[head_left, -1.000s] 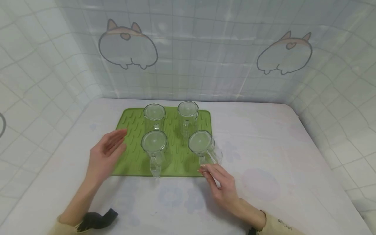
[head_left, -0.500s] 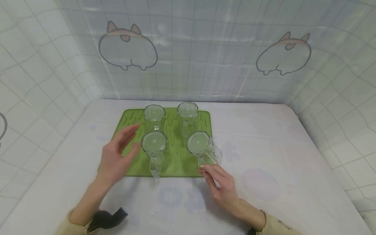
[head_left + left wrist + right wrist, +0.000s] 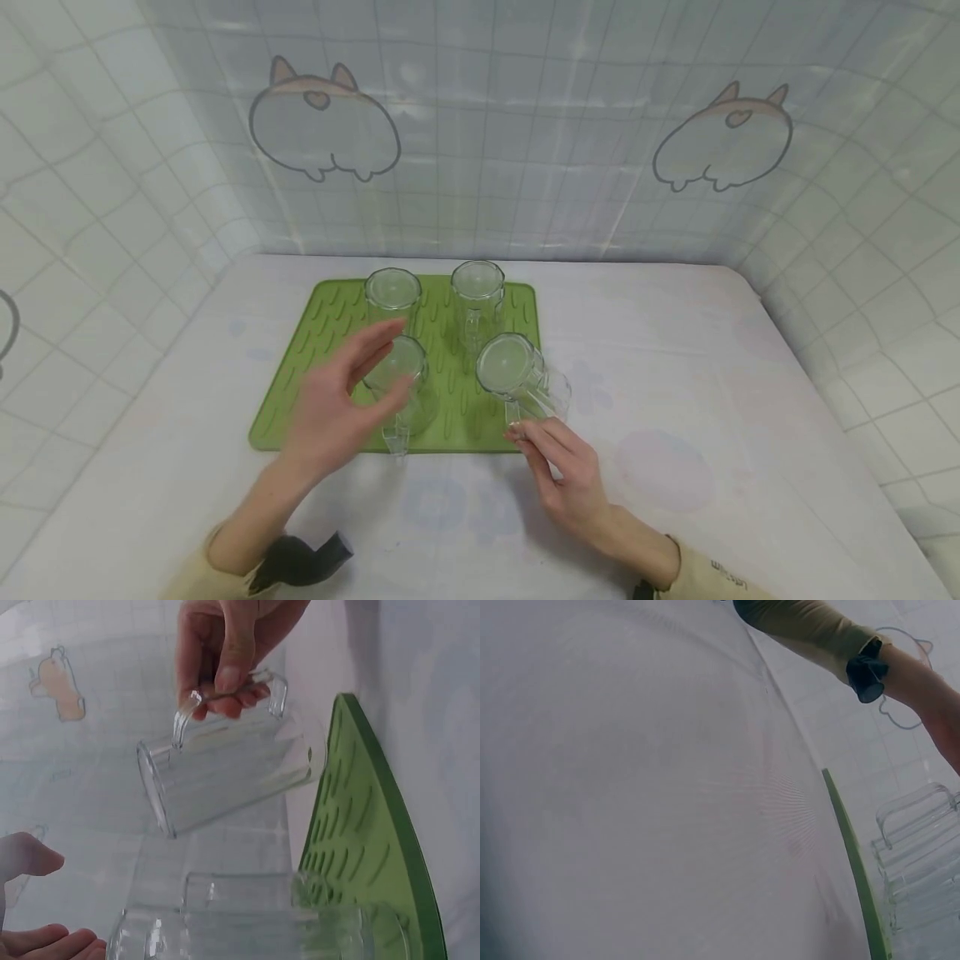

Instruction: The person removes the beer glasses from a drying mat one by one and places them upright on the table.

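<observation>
Leaning at a tilt by the mat's front right corner, a clear glass mug [image 3: 508, 367] hangs in the right hand [image 3: 566, 479], whose grip pinches its handle. The left hand [image 3: 341, 404] has a loose grip, thumb and fingers parted, just beside the front left of three other mugs [image 3: 477, 281] standing on the green mat [image 3: 292, 375], which lies on the white tabletop [image 3: 675, 350].
</observation>
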Available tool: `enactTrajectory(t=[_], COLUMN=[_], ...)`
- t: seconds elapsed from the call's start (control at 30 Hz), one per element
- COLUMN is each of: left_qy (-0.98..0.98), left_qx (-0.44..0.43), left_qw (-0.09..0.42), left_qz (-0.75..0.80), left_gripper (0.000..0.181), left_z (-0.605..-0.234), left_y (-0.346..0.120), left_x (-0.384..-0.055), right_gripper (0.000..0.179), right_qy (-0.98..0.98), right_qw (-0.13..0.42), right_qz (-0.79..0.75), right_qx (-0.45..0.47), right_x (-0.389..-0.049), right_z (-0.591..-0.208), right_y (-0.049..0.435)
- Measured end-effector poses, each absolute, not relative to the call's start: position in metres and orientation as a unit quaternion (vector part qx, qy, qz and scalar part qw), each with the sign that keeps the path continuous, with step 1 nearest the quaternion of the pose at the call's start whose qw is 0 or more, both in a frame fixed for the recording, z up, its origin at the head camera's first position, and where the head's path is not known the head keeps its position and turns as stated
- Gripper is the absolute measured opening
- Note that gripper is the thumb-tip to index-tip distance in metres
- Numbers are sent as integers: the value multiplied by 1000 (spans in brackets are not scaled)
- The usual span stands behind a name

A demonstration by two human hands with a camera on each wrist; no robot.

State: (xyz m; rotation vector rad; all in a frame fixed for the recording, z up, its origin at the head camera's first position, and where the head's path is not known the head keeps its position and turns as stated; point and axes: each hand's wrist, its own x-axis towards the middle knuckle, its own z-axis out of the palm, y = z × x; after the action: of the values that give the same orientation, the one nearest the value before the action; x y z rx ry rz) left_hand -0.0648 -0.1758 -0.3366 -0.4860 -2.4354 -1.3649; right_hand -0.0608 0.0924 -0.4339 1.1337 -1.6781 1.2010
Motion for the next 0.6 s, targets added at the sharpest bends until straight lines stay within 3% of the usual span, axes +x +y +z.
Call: enactTrajectory(t=[0.4,0.6], left_qy=[-855,-852], left_qx=[-191,-208], left_qw=[87,100], left_qz=[-475,-470], left_gripper=[67,67], left_z=[-340,-344], left_y=[-133,-114], left_x=[-61,-61], right_gripper=[16,17], right_qy=[-657,-658], right_qw=[402,408], right_qz=[444,433], right_qx=[457,460], right_x=[-61,-60], right_z=[-421,-418], right_y=[94,95])
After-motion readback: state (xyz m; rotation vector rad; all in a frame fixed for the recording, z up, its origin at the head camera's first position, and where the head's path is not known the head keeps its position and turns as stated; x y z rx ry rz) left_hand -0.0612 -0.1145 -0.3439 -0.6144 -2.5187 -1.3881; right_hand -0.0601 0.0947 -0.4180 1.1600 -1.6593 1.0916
